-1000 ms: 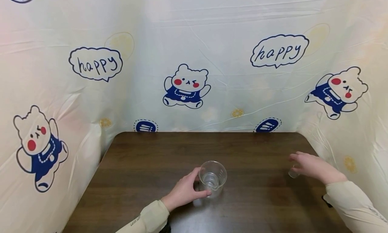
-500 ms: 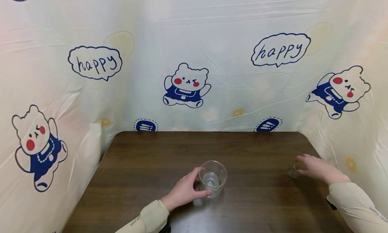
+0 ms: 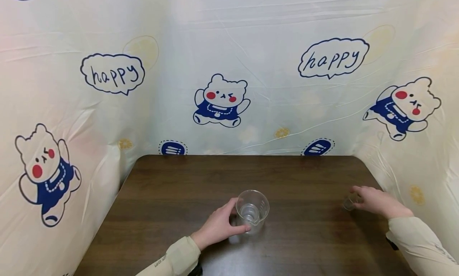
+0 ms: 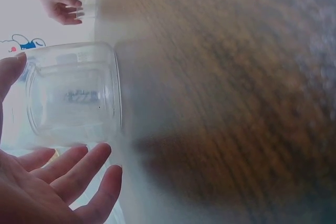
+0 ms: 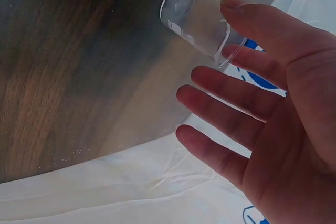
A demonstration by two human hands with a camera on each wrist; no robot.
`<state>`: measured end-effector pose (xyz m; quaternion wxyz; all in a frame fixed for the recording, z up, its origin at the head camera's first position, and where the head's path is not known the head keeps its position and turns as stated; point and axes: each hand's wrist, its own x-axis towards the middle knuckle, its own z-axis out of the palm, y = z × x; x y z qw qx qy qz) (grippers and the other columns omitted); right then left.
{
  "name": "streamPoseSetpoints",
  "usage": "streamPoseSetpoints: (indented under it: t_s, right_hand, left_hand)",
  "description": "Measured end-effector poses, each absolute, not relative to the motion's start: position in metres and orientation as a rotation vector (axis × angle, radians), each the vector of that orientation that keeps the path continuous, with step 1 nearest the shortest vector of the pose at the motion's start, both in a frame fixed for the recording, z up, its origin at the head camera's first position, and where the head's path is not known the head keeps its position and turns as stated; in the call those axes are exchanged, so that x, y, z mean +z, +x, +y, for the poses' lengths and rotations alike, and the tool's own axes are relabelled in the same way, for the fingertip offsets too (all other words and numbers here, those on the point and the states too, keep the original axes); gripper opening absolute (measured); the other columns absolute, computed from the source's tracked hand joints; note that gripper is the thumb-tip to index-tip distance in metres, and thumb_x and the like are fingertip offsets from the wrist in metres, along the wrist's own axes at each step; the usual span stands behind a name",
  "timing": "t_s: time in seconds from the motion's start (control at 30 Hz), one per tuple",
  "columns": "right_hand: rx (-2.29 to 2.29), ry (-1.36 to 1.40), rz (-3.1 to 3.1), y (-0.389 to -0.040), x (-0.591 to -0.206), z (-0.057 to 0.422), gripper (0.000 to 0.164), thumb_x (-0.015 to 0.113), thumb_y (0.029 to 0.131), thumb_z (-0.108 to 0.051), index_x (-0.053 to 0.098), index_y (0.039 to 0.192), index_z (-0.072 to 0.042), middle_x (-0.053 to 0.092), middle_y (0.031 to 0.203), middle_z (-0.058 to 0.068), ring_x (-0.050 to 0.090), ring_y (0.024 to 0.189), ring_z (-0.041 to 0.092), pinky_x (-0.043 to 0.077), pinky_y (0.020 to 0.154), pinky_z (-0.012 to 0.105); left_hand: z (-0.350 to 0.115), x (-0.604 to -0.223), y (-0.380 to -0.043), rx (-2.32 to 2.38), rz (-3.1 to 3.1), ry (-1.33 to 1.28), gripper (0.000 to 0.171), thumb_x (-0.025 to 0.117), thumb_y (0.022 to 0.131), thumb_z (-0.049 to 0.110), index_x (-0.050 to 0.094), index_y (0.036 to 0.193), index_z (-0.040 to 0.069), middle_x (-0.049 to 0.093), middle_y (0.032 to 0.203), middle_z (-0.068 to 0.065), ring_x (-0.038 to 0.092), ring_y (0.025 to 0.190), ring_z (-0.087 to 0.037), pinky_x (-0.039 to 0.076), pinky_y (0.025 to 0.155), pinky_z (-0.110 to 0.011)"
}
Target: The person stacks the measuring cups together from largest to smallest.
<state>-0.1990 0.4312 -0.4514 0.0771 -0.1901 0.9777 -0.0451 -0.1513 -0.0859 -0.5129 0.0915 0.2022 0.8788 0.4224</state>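
A large clear glass beaker [image 3: 261,214] stands upright near the middle of the brown table, with a smaller glass beaker [image 4: 73,98] nested inside it. My left hand [image 3: 218,224] holds the large beaker from its left side, thumb at the front and fingers behind. At the table's right side, a small clear beaker [image 5: 197,22] stands upright. Thumb and index finger of my right hand [image 5: 283,93] pinch it near the rim, while the other fingers extend loosely beside it. Part of the small beaker is hidden by that hand in the head view.
The brown wooden table [image 3: 201,180] has rounded far corners. Pale cloth [image 3: 272,108] printed with bears and "happy" bubbles hangs behind it and along both sides, close to my right hand. Tiny droplets or specks [image 5: 73,153] lie near one table edge.
My right hand has shifted slightly rightward and nearer to me, and more of the small beaker shows. The small beaker has barely moved. My left hand and the large beaker have stayed in place.
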Motion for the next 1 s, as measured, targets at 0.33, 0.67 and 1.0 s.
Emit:
streamPoseSetpoints:
  t_s: [0.33,0.67,1.0]
  right_hand:
    - [-0.217,-0.577,2.860,-0.2049,-0.4543,0.4356,0.043,0.083,0.081,-0.006,0.064,0.116,0.009,0.071,0.099,0.017,0.066,0.084,0.027,0.054,0.073,0.047]
    - [-0.269,-0.556,2.827,-0.2078,-0.4550,0.4378,0.051,0.084,0.081,-0.004,0.060,0.122,0.015,0.071,0.102,0.023,0.070,0.089,0.036,0.057,0.078,0.053]
    - [-0.285,-0.557,2.842,-0.2050,-0.4591,0.4406,0.043,0.083,0.082,-0.004,0.065,0.119,0.008,0.073,0.093,0.009,0.069,0.080,0.023,0.057,0.071,0.045]
  left_hand:
    - [-0.0866,-0.5117,-0.1521,1.263,2.624,0.645,0.078,0.083,0.084,0.055,0.049,0.146,0.022,0.069,0.128,0.000,0.069,0.114,-0.016,0.053,0.096,-0.049]
    - [-0.0861,-0.5090,-0.1524,1.250,2.628,0.647,0.079,0.083,0.084,0.055,0.048,0.147,0.022,0.068,0.130,-0.001,0.069,0.115,-0.017,0.053,0.097,-0.050]
    - [-0.0859,-0.5089,-0.1494,1.259,2.622,0.652,0.078,0.084,0.084,0.053,0.050,0.146,0.021,0.068,0.129,-0.002,0.070,0.115,-0.019,0.053,0.096,-0.049]
